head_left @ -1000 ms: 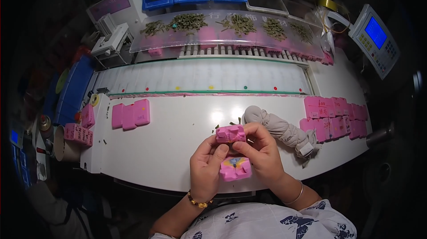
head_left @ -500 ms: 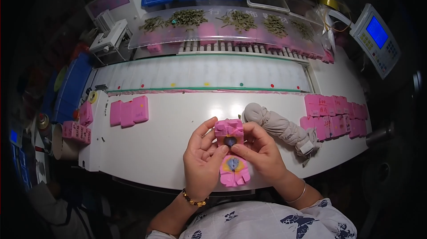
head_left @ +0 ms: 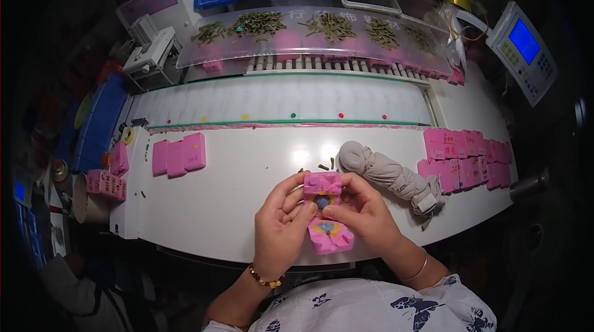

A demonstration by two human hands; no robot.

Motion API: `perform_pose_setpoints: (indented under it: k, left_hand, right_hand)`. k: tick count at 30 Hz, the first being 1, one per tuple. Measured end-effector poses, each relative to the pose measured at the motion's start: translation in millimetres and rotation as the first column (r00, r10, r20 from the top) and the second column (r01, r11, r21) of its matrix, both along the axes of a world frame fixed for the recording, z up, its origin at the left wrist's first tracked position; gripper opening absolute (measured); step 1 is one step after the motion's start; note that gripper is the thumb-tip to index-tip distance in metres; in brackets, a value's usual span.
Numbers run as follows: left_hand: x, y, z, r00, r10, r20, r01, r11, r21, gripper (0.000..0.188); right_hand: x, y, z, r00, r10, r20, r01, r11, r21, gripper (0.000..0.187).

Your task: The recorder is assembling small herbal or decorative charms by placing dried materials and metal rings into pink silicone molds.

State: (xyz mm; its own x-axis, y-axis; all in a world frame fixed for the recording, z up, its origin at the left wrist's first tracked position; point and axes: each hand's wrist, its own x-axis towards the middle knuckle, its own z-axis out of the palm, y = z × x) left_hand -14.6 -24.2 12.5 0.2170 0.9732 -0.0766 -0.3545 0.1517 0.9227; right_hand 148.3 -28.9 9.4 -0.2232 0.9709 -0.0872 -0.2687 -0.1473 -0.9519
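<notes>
Both my hands hold a pink rubber mould above the near edge of the white table. My left hand (head_left: 279,224) grips the left side of its upper block (head_left: 322,183), and my right hand (head_left: 365,211) grips the right side. Both thumbs press close to a dark round spot (head_left: 322,201) in that block, ringed with yellow stain. Whether it is a hollow or a piece inside, I cannot tell. Below the thumbs, the lower pink block (head_left: 332,243) shows a blue and yellow stained hollow. Small dark green bits (head_left: 324,167) lie just beyond the hands.
A grey cloth-wrapped bundle (head_left: 390,174) lies to the right, beside rows of pink moulds (head_left: 458,153). More pink moulds (head_left: 179,154) sit at left. Behind runs a pale belt (head_left: 278,100) with coloured dots, below a clear shelf bearing green pieces (head_left: 260,26). A control panel (head_left: 526,54) stands far right.
The mould's upper block has dropped slightly toward me, and the lower block has tilted. Green bits beyond the hands are now more visible. The belt's coloured dots have shifted left.
</notes>
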Motion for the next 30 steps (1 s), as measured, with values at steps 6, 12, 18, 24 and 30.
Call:
perform_pose_setpoints:
  k: [6, 12, 18, 24, 30]
  left_hand:
    - [-3, 1, 2, 1.0, -0.004, -0.025, 0.004, 1.0, 0.008, 0.042]
    - [-3, -2, 1, 0.999, -0.044, 0.004, 0.044, 0.999, -0.026, 0.042]
    - [-1, -2, 1, 0.999, -0.046, 0.026, 0.046, 0.999, -0.028, 0.036]
    - [-4, -6, -1, 0.998, 0.005, -0.066, -0.006, 1.0, -0.016, 0.028]
    - [-3, -8, -5, 0.997, 0.079, -0.021, -0.078, 0.996, 0.05, 0.027]
  right_hand:
    - [5, 2, 1, 0.995, 0.037, 0.097, -0.039, 0.999, 0.018, 0.027]
    - [2, 2, 4, 0.996, -0.024, 0.083, 0.021, 0.999, 0.04, 0.023]
    - [0, 0, 4, 0.996, -0.079, 0.032, 0.079, 0.997, 0.023, 0.021]
    - [7, -3, -4, 0.965, -0.087, 0.246, 0.03, 0.973, 0.229, 0.022]
    - [-2, -8, 4, 0.969, -0.077, 0.237, 0.004, 0.956, 0.293, 0.037]
